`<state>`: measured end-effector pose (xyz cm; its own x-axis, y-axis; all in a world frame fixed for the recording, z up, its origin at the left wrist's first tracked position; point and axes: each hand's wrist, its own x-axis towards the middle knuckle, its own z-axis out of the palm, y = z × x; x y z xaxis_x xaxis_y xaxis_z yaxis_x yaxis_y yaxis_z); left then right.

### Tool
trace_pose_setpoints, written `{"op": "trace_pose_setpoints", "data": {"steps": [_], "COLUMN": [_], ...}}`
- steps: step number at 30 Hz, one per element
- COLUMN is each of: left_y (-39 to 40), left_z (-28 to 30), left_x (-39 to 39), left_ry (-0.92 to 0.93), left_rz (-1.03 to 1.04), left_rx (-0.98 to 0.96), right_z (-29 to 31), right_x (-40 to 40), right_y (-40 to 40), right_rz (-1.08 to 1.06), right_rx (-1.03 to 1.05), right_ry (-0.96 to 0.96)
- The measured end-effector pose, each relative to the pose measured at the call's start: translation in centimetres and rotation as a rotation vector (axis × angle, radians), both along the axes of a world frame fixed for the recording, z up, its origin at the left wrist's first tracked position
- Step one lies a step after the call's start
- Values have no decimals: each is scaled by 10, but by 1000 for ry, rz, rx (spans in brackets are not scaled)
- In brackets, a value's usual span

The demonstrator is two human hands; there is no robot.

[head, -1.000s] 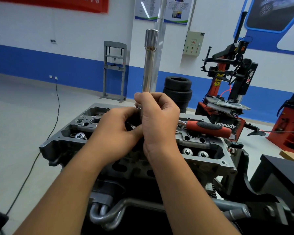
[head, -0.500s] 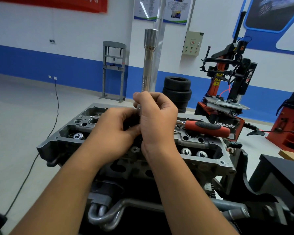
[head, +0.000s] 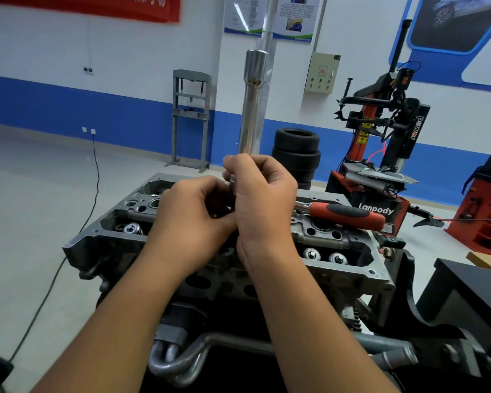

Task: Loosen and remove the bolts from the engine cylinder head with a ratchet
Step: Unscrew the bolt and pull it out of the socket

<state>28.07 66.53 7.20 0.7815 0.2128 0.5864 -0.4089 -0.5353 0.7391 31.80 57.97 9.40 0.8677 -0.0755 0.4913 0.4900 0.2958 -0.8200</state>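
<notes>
Right hand clamped around the lower end of an upright socket, which rises toward 12 o'clock above the cylinder head. Left hand, at 9 o'clock of the right and touching it, fingers curled at the socket's base; what they pinch is hidden. Ratchet lies on the head at 3 o'clock of the hands, red handle pointing right.

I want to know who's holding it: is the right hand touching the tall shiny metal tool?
Touching. The head view shows the right hand with fingers curled round the bottom of the upright metal tool.
</notes>
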Motion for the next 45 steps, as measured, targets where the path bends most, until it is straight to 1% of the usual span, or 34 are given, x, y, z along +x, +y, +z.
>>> {"op": "trace_pose_setpoints", "data": {"steps": [1,2,5,6,8,11,13,14,18,20,23,24,25,28,30,33,34,38,39,43,44,45], "left_y": [0,1,7,9,9,4,3,4,10,8,3,3,5,10,10,3,2,8,8,2,4,5], "left_z": [0,1,2,1,0,-3,-3,-2,1,0,-2,-2,-2,-2,-2,-2,-2,1,1,0,1,1], "left_x": [-1,-1,1,1,2,4,3,3,0,1,1,1,2,3,4,3,2,-1,-1,-1,-2,-1], "left_ry": [0,13,85,85,57,8,0,5,68,42,-11,-10,4,64,39,-14,-6,81,74,7,21,47], "left_rz": [27,9,-203,-244,-219,-46,22,2,-219,-189,-13,0,-34,-228,-194,-21,-14,-235,-226,-47,-71,-137], "left_rx": [9,16,31,39,40,27,36,37,-3,-13,2,4,-2,-46,-38,-44,-46,-45,-43,-43,-50,-63], "right_z": [0,0,0,0,0,0,0,0,0,0,0,0,0,0,0,0,0,0,0,-1,-1,-1], "right_x": [0,0,0,0,0,0,-1,-1,-1,-1,-1,-1,-1,-2,-2,-2,-2,-3,-3,-3,-3,-3], "right_y": [0,1,1,1,0,0,1,1,1,1,1,0,0,0,0,-1,0,-1,-1,-1,-1,-1], "right_rz": [-3,-7,-22,-20,-15,-16,-14,-11,-14,-12,-8,-7,-8,-5,-1,-1,0,3,6,1,-1,-1], "right_rx": [-2,-2,13,16,13,9,6,5,23,20,13,13,12,14,19,15,16,23,26,22,16,12], "right_ry": [2,4,6,8,9,4,3,1,-5,-15,-19,-20,-22,-22,-19,-14,-13,-11,-13,-32,-35,-36]}}
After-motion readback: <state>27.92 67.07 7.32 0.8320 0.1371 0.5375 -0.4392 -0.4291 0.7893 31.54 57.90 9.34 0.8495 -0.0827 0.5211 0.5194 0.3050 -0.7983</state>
